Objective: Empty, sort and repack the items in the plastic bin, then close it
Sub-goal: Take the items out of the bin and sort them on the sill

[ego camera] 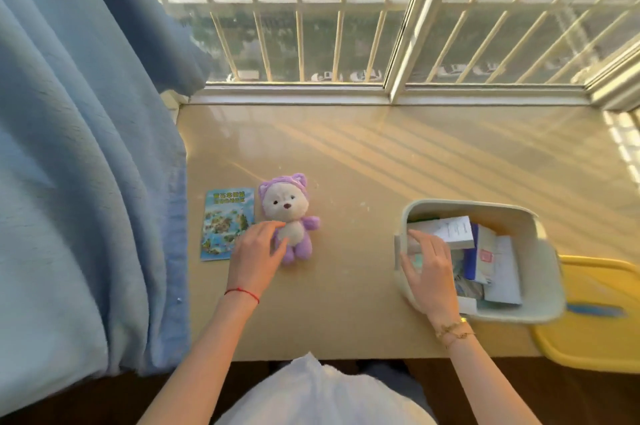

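A pale plastic bin (540, 251) stands open at the right of the beige sill, holding several boxes, booklets and papers (498, 261). My right hand (431, 272) reaches into its left side, fingers spread over the items; whether it grips one I cannot tell. A purple-and-white plush bear (287, 213) lies on the sill at the left. My left hand (256, 254) rests beside it with relaxed fingers touching its body. A blue illustrated booklet (225, 223) lies flat just left of the bear. The yellow lid (595, 317) lies under the bin's right side.
A blue curtain (86, 164) hangs along the left edge of the sill. Behind the sill is a barred window (346, 26). The beige sill surface (363, 154) stretches between bear and window. A white cloth (318, 393) lies in my lap at the bottom.
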Demonstrator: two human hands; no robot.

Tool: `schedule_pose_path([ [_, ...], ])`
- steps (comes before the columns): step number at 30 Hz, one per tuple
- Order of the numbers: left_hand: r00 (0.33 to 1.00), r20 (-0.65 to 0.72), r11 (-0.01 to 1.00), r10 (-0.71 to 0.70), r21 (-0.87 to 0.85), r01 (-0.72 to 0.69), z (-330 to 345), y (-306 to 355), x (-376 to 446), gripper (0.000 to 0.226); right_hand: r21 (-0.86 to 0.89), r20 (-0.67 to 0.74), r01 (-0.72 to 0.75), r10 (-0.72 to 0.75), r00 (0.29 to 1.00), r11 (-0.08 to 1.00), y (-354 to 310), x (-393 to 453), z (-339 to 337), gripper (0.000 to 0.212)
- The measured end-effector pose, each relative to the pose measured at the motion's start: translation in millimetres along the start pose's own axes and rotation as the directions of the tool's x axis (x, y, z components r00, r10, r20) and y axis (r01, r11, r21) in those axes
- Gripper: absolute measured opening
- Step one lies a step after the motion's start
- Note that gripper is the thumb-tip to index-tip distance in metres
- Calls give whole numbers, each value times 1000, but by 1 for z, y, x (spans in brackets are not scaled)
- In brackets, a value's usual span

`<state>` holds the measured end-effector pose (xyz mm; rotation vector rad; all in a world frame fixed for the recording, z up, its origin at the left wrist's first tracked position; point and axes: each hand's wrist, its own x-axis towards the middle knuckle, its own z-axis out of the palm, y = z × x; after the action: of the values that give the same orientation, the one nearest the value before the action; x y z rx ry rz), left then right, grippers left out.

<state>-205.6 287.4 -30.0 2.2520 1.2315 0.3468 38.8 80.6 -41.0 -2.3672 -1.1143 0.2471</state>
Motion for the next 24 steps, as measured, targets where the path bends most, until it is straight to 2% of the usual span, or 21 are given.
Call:
schedule_pose_path([
  [6,996,-57,997,71,4,-71,68,117,-26,30,-2,20,-44,44,999,999,97,-3,-69,44],
  [10,996,8,996,85,1,-85,118,179,-28,37,-6,30,-30,30,999,1000,146,4,-94,43],
  [16,970,217,994,106,-29,-102,182,235,1,49,7,76,-23,22,997,1000,199,18,-102,43],
  [20,913,384,988,140,2,-153,215,250,32,59,9,108,-34,33,994,999,219,27,-95,41],
  [24,811,582,985,61,98,-145,246,248,59,75,39,118,-61,56,991,997,234,35,-83,40],
])
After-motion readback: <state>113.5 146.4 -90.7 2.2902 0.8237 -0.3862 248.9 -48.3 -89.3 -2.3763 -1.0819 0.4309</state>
